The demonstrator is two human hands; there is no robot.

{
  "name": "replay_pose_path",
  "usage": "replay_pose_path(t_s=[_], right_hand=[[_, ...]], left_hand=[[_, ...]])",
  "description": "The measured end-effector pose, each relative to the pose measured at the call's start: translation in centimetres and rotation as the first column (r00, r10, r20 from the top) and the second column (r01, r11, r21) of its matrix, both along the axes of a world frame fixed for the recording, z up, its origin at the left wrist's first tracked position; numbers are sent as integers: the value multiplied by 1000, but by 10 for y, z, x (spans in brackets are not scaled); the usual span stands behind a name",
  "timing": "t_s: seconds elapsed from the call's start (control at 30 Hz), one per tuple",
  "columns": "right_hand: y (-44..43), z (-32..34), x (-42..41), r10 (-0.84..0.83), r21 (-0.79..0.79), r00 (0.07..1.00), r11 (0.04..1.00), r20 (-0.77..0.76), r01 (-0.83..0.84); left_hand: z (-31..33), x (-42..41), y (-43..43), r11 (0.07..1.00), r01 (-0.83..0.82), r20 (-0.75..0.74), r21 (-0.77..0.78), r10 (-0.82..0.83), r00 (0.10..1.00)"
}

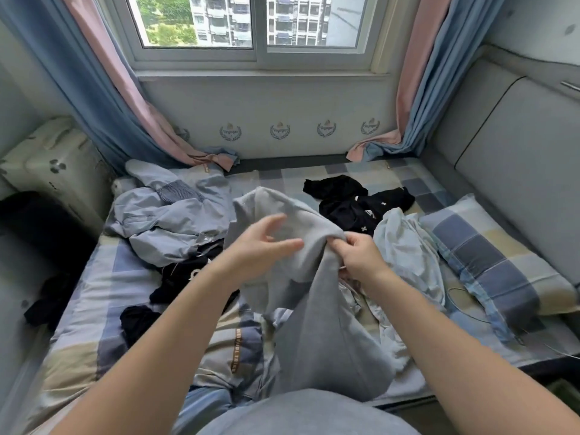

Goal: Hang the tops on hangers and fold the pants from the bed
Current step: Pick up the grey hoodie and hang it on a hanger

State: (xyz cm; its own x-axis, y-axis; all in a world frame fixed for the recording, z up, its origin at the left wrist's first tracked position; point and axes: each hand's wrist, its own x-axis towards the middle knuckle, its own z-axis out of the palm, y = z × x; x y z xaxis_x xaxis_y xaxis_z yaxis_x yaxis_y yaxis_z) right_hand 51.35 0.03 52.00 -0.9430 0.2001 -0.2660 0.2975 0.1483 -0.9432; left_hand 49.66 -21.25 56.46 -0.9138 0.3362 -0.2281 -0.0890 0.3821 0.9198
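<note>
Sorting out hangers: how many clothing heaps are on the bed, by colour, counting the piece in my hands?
grey garment: 1
light blue shirt: 1
pale white garment: 1
black heaps: 2 (the near one may be several pieces)
Total: 5

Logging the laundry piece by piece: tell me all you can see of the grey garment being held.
The grey garment is plain, soft-looking cloth, no print showing. Held up over the bed, it is crumpled: one part drapes toward the window, a longer part hangs toward the person. The right hand grips a bunched fold; the open left hand is at its upper part. Top or pants: unclear.
</note>
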Motion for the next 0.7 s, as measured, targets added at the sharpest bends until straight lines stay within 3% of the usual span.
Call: replay_pose_path(t_s=[0.1, 0.2, 0.4, 0.47, 0.5, 0.57, 0.63, 0.7], right_hand=[[-2, 20, -4, -23, -49, 1000, 999, -9, 22], [-12, 39, -3, -78, -133, 997, 988, -20, 74], [-24, 69, 8, -89, -314, 990, 948, -109, 51], [-21, 67, 16, -31, -351, 988, 936, -152, -24], [-17, 63, 21, 5, -338, 985, 939, -170, -63], [-8, 48, 31, 120, -168, 981, 975, -152, -146], [-2, 26, 45, 288, 38, 957, 957, -29, -287], [-3, -2, 60, 393, 59, 915, 915, 95, -399]], left_hand=[[-16, 17, 12, 979, 175, 125, -104, -161, 979], [-29, 38, 33, 979, 157, 179, -134, -131, 975], [-57, 41, 52, 979, -74, -108, -189, 54, 993], [-63, 31, 42, 980, -157, -156, -123, 137, 978], [-63, 27, 37, 982, -174, -161, -73, 161, 974], [-61, 21, 32, 978, -206, -156, 36, 209, 965], [-55, 14, 31, 948, -286, -89, 142, 300, 950], [-49, 6, 29, 882, -415, 23, 223, 421, 907]])
